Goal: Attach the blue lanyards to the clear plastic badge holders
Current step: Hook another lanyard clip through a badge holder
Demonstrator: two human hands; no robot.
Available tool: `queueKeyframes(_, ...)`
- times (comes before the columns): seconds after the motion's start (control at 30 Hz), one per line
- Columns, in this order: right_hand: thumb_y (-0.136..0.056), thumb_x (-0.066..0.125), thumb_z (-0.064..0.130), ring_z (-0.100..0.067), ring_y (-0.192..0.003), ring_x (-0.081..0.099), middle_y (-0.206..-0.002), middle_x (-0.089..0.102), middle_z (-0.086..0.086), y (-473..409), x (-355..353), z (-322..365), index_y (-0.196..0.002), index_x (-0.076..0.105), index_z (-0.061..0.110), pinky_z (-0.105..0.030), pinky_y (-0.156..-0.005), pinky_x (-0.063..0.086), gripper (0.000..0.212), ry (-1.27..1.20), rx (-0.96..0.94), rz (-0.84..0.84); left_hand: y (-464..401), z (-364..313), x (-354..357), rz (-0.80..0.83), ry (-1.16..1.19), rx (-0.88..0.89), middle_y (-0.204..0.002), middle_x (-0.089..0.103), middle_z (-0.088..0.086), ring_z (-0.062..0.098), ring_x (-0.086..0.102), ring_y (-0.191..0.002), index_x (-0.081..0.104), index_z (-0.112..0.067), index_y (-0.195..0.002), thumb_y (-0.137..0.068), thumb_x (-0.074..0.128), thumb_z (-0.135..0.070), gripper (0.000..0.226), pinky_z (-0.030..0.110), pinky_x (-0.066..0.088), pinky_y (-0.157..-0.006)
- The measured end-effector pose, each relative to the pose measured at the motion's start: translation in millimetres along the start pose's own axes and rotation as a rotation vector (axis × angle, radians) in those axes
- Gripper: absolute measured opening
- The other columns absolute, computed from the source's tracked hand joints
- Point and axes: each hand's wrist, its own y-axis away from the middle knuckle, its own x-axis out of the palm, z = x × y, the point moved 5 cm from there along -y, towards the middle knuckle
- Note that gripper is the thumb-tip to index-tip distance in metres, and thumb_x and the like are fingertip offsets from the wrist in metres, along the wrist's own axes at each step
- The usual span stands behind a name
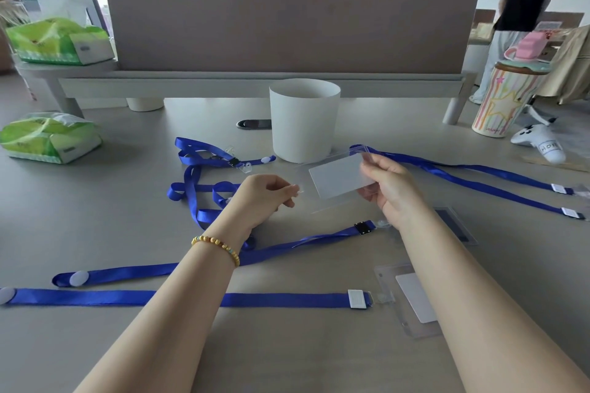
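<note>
My right hand [391, 183] holds a clear plastic badge holder [335, 179] with a white card inside, lifted above the table. My left hand [266, 196] pinches a small clear clip [297, 190] at the holder's left edge; the blue lanyard [204, 198] behind that hand lies coiled on the table. Several other blue lanyards lie flat: one with a black clasp [362, 228], one with a white clasp [356, 298], two at the right [479, 175]. Another badge holder [412, 300] with a white card lies near my right forearm.
A white cup [303, 120] stands just behind the held holder. Green tissue packs [48, 140] sit at the left, a striped cup [501, 102] and a white game controller [539, 143] at the right. A desk divider [287, 22] closes off the back. People stand beyond it.
</note>
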Motion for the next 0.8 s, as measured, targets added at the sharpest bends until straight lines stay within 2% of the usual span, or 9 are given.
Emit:
queueKeyframes(0.13,-0.093,0.051,0.017,-0.017,-0.075,0.058,-0.114,0.059,-0.006,2,-4,-1,-0.124,0.053,0.013,-0.020,-0.056,0.047,0.031,0.473,0.021,-0.050,2,-4,-1,0.012,-0.023,0.043,-0.065,0.064,-0.011,0.007,0.041,-0.054,0.065,-0.023,-0.075,-0.087,0.060,-0.032,0.016,0.020,0.034,-0.053)
queueKeyframes(0.2,-0.092,0.051,0.024,-0.022,-0.101,0.055,-0.126,0.053,-0.009,3,-3,0,-0.134,0.042,0.015,-0.029,-0.078,0.049,0.044,0.901,-0.087,-0.087,2,-6,-1,0.016,-0.054,0.077,-0.065,0.065,-0.011,0.008,0.041,-0.054,0.065,-0.023,-0.076,-0.087,0.060,-0.033,0.015,0.020,0.034,-0.053)
queueKeyframes(0.27,-0.091,0.053,0.025,-0.026,-0.124,0.042,-0.136,0.044,-0.009,11,9,8,-0.139,0.036,0.017,-0.041,-0.100,0.040,0.051,1.147,-0.307,-0.096,1,-7,0,0.022,-0.099,0.114,-0.065,0.065,-0.011,0.010,0.042,-0.057,0.065,-0.024,-0.077,-0.087,0.061,-0.032,0.014,0.019,0.035,-0.053)
queueKeyframes(0.37,-0.091,0.055,0.025,-0.020,-0.132,0.034,-0.139,0.045,0.002,31,39,24,-0.134,0.045,0.024,-0.041,-0.110,0.029,0.045,1.025,-0.560,0.116,1,-8,4,0.038,-0.152,0.160,-0.066,0.067,-0.013,0.013,0.051,-0.066,0.064,-0.030,-0.073,-0.086,0.061,-0.030,0.013,0.025,0.041,-0.064)
queueKeyframes(0.47,-0.092,0.053,0.027,-0.012,-0.129,0.035,-0.133,0.050,0.010,47,60,28,-0.129,0.051,0.028,-0.039,-0.115,0.015,0.037,1.099,-0.630,0.265,2,-10,4,0.010,-0.209,0.202,-0.068,0.067,-0.013,0.006,0.055,-0.063,0.065,-0.029,-0.075,-0.086,0.061,-0.028,0.013,0.023,0.042,-0.065)
queueKeyframes(0.57,-0.087,0.059,0.033,-0.017,-0.117,0.041,-0.109,0.049,0.009,49,58,31,-0.129,0.046,0.025,-0.041,-0.114,0.012,0.045,1.263,-0.650,0.199,5,-14,2,-0.055,-0.272,0.257,-0.070,0.066,-0.010,-0.005,0.050,-0.053,0.070,-0.021,-0.082,-0.086,0.061,-0.026,0.011,0.009,0.034,-0.049)
queueKeyframes(0.63,-0.084,0.062,0.036,-0.020,-0.110,0.043,-0.103,0.047,0.005,46,55,34,-0.126,0.048,0.023,-0.037,-0.110,0.016,0.046,1.361,-0.682,0.128,7,-17,0,-0.106,-0.247,0.291,-0.071,0.066,-0.008,-0.007,0.047,-0.049,0.071,-0.018,-0.085,-0.086,0.061,-0.022,0.011,0.008,0.034,-0.047)
queueKeyframes(0.73,-0.077,0.071,0.027,-0.028,-0.090,0.052,-0.088,0.058,-0.004,49,56,38,-0.090,0.065,0.014,-0.037,-0.089,0.031,0.019,1.381,-0.888,0.027,10,-21,-2,-0.167,-0.223,0.322,-0.075,0.068,-0.003,0.001,0.047,-0.052,0.073,-0.016,-0.089,-0.086,0.062,-0.021,0.012,0.009,0.035,-0.049)
queueKeyframes(0.8,-0.072,0.075,0.016,-0.031,-0.077,0.055,-0.076,0.059,-0.006,52,59,39,-0.073,0.061,0.010,-0.033,-0.075,0.033,0.015,1.370,-0.966,-0.007,10,-22,-3,-0.177,-0.214,0.327,-0.075,0.068,-0.004,0.000,0.047,-0.050,0.073,-0.015,-0.090,-0.085,0.063,-0.020,0.012,0.008,0.035,-0.049)
